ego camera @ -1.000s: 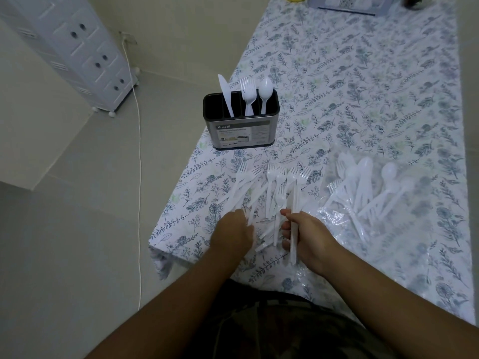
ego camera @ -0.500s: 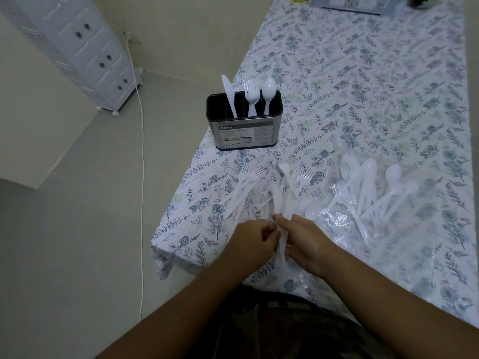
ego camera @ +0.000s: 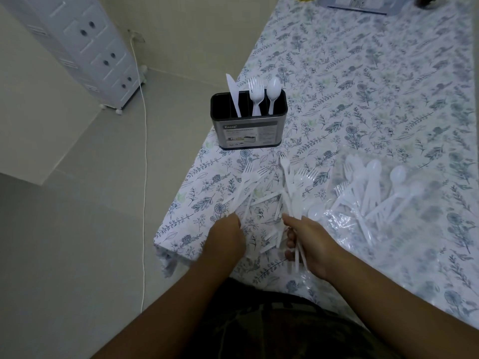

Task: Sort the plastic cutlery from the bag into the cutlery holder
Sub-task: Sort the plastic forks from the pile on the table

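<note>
The steel cutlery holder (ego camera: 248, 130) stands near the table's left edge, with a knife (ego camera: 232, 94), forks (ego camera: 256, 95) and a spoon (ego camera: 273, 93) upright in separate compartments. White plastic forks (ego camera: 250, 178) lie loose in front of it. My right hand (ego camera: 313, 242) grips a bundle of forks (ego camera: 286, 177) by the handles, tines pointing away. My left hand (ego camera: 226, 239) is back-up, its fingertips at the handle ends of the loose forks; the grip itself is hidden. A clear bag (ego camera: 430, 203) with spoons (ego camera: 373, 182) lies to the right.
The flowered tablecloth (ego camera: 363, 73) covers the table, whose left edge (ego camera: 181, 193) drops to the floor beside my left hand. A white drawer cabinet (ego camera: 85, 47) and a cable (ego camera: 143, 151) are on the floor at left. A box (ego camera: 363, 2) sits at the far end.
The hands met over the fork bundle, then parted. My left hand has gone back left to the loose forks; my right hand now holds a larger, raised bundle.
</note>
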`<state>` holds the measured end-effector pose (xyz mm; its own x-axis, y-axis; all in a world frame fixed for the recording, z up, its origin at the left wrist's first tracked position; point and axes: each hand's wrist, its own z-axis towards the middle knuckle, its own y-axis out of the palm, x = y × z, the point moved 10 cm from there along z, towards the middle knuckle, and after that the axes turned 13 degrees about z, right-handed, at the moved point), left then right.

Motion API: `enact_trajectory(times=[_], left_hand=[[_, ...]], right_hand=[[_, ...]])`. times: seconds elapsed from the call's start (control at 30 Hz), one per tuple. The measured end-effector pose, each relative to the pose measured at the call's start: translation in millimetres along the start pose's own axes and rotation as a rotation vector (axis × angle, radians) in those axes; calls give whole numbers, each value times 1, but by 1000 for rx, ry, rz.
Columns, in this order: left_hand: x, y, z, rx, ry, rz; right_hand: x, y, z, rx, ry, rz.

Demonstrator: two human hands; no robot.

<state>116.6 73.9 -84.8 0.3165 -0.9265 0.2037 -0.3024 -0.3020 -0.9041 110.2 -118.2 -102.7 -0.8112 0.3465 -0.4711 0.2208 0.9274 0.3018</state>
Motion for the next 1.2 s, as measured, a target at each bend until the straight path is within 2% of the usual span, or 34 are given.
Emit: enact_trajectory(times=[0.13,0.27,0.43,0.5,0.6,0.7,0.8,0.93,1.03,1.13,1.2], left_hand=[[15,-2,-13,-46,40,-165],[43,-9,-22,-23,136,-285],[82,-26,-28,10,417,-278],[70,-30,-17,79,361,-238],[23,-36,8,205,114,-213],[-14,-23,27,148,-44,-155],[-21,-18,32,118,-58,-144],[-22,-40,27,136,-22,-226],[-9,-80,20,184,103,-269],[10,-125,14,244,237,-209],[27,-144,14,217,306,-147]], right_hand=[[3,4,0,-21,-8,-13],[4,14,3,-82,-32,-1],[2,23,-1,-192,-38,15],[1,19,-1,-160,-29,23],[2,2,2,-45,-21,-16],[1,-5,4,-13,-29,-66],[-4,-3,0,-18,-50,-137],[-30,6,-9,-29,-194,-305],[-63,19,-21,-15,-360,-465],[-93,32,-31,-18,-503,-514],[-107,41,-36,-30,-596,-569]])
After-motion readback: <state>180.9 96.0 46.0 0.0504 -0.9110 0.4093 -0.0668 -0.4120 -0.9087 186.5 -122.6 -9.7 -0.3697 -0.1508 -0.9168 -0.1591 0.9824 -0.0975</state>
